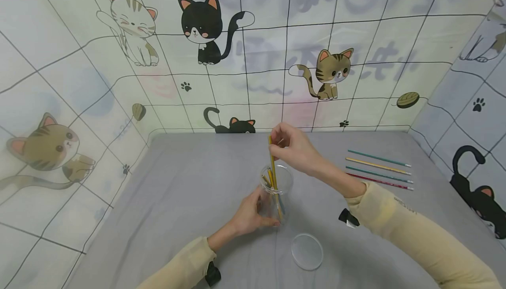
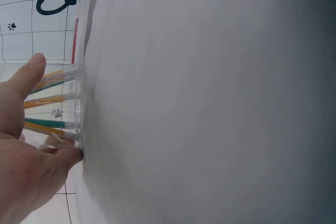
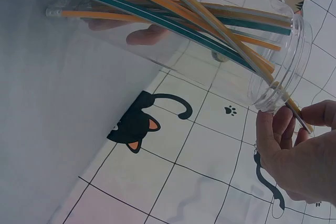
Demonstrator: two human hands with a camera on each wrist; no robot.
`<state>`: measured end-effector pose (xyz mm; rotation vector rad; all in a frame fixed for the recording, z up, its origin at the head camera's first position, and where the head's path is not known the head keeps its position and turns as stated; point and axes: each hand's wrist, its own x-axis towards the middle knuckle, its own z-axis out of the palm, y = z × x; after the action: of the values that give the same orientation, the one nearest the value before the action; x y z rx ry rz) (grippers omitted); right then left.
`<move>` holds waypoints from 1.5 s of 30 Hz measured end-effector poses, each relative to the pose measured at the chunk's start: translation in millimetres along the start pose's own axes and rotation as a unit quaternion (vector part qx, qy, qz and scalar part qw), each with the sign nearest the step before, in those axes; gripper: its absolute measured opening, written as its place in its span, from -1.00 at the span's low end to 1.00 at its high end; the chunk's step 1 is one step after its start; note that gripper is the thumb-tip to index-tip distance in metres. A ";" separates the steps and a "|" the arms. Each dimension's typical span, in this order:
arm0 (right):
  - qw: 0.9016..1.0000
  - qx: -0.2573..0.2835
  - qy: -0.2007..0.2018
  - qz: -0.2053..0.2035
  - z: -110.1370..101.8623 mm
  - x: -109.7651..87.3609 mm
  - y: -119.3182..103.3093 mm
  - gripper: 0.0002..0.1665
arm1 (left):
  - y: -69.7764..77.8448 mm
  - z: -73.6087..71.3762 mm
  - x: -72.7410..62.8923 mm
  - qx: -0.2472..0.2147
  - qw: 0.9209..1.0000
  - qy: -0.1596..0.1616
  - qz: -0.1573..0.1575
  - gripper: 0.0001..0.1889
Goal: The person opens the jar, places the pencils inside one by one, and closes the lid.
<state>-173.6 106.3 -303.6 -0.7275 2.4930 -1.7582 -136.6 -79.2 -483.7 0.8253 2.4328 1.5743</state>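
A clear jar (image 1: 283,201) stands on the grey cloth, holding several yellow and green pencils (image 3: 157,22) with their eraser ends down. My left hand (image 1: 249,212) grips the jar low on its left side, thumb on one side and fingers on the other (image 2: 31,161). Above the mouth, my right hand (image 1: 294,148) pinches a yellow pencil (image 1: 272,157) near its upper end. That pencil slants through the rim, its eraser end inside the jar and off the bottom in the right wrist view. Fingers of my right hand (image 3: 294,150) are close to the rim.
A round clear lid (image 1: 307,252) lies on the cloth in front of the jar. To the right, two green pencils, a yellow pencil (image 1: 378,166) and a red pencil (image 1: 379,181) lie in a row. Cat-print curtains (image 1: 269,52) hang behind and at both sides.
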 end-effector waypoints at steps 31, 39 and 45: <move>0.996 -0.055 -0.056 -0.032 4.0 -9.0 11.1 -0.93 | 1.9 -1.2 -1.7 0.000 1.000 -0.004 -0.004 -0.01; 0.996 -0.063 -0.050 -0.024 3.5 -9.1 11.8 -0.95 | -2.4 -0.4 -0.2 -0.001 1.000 -0.009 -0.006 0.04; 0.997 -0.070 -0.041 -0.007 0.4 -8.3 13.4 -0.93 | -2.8 0.4 0.4 -0.003 1.000 -0.007 -0.009 0.01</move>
<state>-170.9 112.5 -317.9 -0.8084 2.5825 -1.5364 -137.8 -79.6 -486.3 0.8086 2.4186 1.5634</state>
